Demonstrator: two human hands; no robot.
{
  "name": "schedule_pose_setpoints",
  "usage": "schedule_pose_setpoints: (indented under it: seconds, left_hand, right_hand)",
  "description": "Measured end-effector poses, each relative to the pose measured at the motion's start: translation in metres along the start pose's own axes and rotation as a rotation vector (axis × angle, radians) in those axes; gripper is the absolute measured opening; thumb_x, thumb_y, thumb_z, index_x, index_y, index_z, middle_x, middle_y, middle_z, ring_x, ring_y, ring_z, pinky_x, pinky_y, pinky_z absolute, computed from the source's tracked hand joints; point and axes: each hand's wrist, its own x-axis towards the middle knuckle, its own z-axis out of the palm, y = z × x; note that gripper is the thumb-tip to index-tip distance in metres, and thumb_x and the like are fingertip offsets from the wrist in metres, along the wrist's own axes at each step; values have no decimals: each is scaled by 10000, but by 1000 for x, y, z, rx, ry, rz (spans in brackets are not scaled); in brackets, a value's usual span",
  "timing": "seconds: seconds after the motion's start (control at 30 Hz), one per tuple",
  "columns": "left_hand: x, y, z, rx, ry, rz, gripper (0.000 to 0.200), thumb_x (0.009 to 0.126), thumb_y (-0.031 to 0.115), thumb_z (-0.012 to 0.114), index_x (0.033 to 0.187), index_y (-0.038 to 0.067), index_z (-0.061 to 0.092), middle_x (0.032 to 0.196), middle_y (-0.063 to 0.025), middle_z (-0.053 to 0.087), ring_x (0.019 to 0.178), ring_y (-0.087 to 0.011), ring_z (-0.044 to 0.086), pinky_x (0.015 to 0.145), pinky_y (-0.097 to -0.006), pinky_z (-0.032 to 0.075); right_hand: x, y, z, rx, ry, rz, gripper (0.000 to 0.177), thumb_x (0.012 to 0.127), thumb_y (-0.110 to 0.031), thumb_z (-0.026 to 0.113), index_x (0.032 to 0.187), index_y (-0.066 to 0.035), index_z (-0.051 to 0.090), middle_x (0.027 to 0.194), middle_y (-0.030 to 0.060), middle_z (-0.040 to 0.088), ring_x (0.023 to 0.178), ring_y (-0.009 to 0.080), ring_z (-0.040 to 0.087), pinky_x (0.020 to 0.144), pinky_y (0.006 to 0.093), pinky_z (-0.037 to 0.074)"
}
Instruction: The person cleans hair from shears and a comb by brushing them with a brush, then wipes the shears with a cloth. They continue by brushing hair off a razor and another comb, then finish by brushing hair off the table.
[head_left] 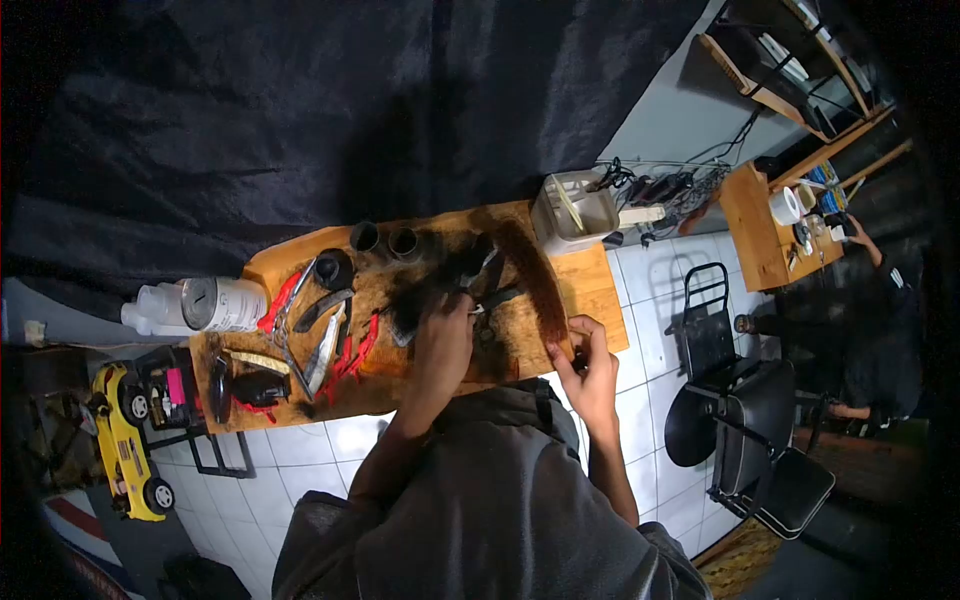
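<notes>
My right hand [588,372] is closed at the near end of a long, curved, brown bristly brush [538,275], thumb and fingers pinching it by the table's right edge. The brush reaches away from me across the wooden worktable [300,245]. My left hand [445,335] lies low over the dark-stained middle of the table, fingers curled down. A small pale piece [477,309] shows at its fingertips; I cannot tell what it is. Dark powder or scraps and a black strip [502,297] lie just beyond that hand.
Red-handled tools [285,300], a white-labelled tin [225,304] and two dark cups [403,242] crowd the table's left and back. A plastic bin [575,210] stands at the back right. Black chairs [745,410] are to the right, where another person [880,330] works at a second table.
</notes>
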Motion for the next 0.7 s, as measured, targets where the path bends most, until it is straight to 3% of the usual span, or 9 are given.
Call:
schedule_pose_setpoints:
  seconds: [0.03, 0.1, 0.23, 0.3, 0.4, 0.53, 0.63, 0.7]
  left_hand:
    - [0, 1, -2, -37, -20, -4, 115, 881, 80, 601, 967, 4, 592, 882, -214, 655, 801, -363, 646, 664, -417, 503]
    - [1, 4, -9, -110, -57, -15, 98, 874, 64, 607, 956, 16, 580, 867, -186, 662, 742, -351, 651, 617, -398, 496]
    - [0, -1, -8, -444, 14, 23, 129, 867, 85, 644, 985, 34, 625, 866, -123, 685, 761, -268, 670, 649, -347, 510]
    - [-1, 0, -16, -631, 16, 22, 153, 866, 106, 665, 998, 30, 648, 859, -95, 691, 770, -203, 670, 670, -322, 517]
    - [-4, -4, -27, -913, -67, -190, 170, 874, 105, 666, 1009, 1, 665, 874, -77, 681, 822, -137, 645, 712, -287, 524]
    - [-17, 1, -43, -1153, -11, -324, 176, 909, 74, 620, 1043, -39, 636, 942, -96, 659, 860, -140, 634, 758, -257, 522]
    - [-28, -5, -44, -1237, 120, -348, 150, 917, 45, 598, 1039, -37, 628, 951, -94, 653, 868, -142, 631, 749, -250, 517]
    - [-31, -8, -49, -1301, 157, -377, 137, 918, 27, 587, 1032, -41, 620, 941, -95, 653, 873, -142, 631, 740, -248, 515]
  right_hand:
    - [-1, -1, -1, 13, -9, 30, 354, 828, 3, 665, 1139, -4, 497, 831, 139, 669, 722, 177, 634, 686, 275, 490]
    - [1, -7, -1, 64, 17, 35, 306, 826, -6, 669, 1092, 1, 517, 798, 139, 659, 692, 167, 616, 661, 270, 483]
    - [7, -1, -6, -159, -97, 22, 200, 835, -43, 667, 984, 10, 545, 748, 142, 636, 631, 165, 575, 608, 270, 467]
    - [9, -3, -3, -106, -63, -9, 170, 843, -64, 662, 940, 15, 547, 733, 151, 631, 626, 182, 594, 596, 285, 471]
    - [18, -17, 2, -37, -9, -97, 173, 851, -85, 661, 928, 22, 549, 725, 164, 630, 634, 215, 624, 588, 308, 480]
    - [23, -28, 2, 1, -17, -114, 208, 851, -98, 671, 966, 31, 555, 748, 184, 640, 668, 274, 657, 604, 341, 493]
    - [17, -28, 0, 113, -151, 74, 214, 834, -91, 687, 959, 41, 574, 805, 184, 628, 699, 298, 637, 628, 352, 485]
    - [18, -36, -8, -17, -255, -125, 212, 815, -93, 705, 923, 46, 587, 813, 178, 604, 711, 307, 614, 637, 363, 477]
